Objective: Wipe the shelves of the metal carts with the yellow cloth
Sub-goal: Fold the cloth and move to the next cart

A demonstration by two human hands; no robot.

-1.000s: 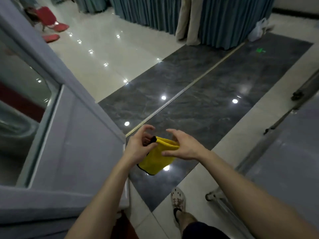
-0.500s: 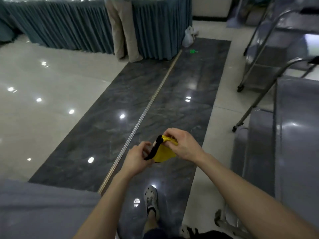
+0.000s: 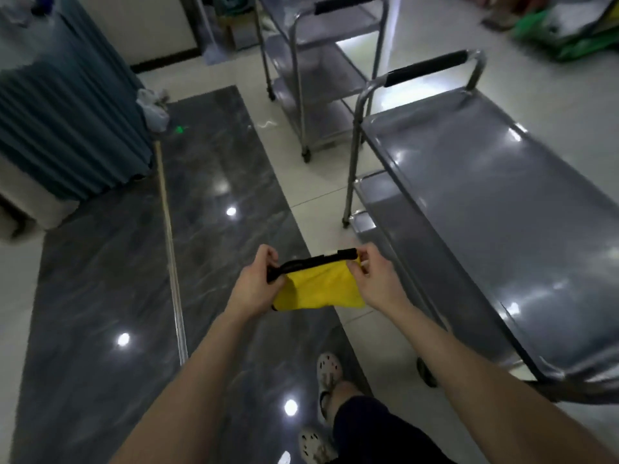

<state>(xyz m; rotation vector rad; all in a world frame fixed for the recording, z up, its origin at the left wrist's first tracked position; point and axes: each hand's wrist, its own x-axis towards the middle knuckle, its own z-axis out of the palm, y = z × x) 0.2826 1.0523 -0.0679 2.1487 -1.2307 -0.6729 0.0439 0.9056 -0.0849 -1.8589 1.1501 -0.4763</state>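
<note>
Two bare hands hold a soft yellow cloth point(image 3: 321, 289) stretched between them in the air, over the line where a dark grey marble floor strip point(image 3: 214, 182) meets pale tiles. The left hand point(image 3: 254, 286) grips one end of the cloth's black-trimmed top edge with its fingers curled round it. The right hand point(image 3: 375, 279) pinches the other end between thumb and fingertips, and the rest of the cloth hangs below in a loose fold. Just to the right of the hands, apart from the cloth, stands a grey stainless-steel cart point(image 3: 485, 195) with a broad flat top shelf, a lower shelf showing beneath it and a black padded handle point(image 3: 425, 67) at its far end. Beyond it stands a second tiered stainless-steel cart point(image 3: 318, 61). A teal pleated table skirt point(image 3: 67, 112) hangs at the far left. The person's pale perforated clogs point(image 3: 330, 366) show below the forearms.
</note>
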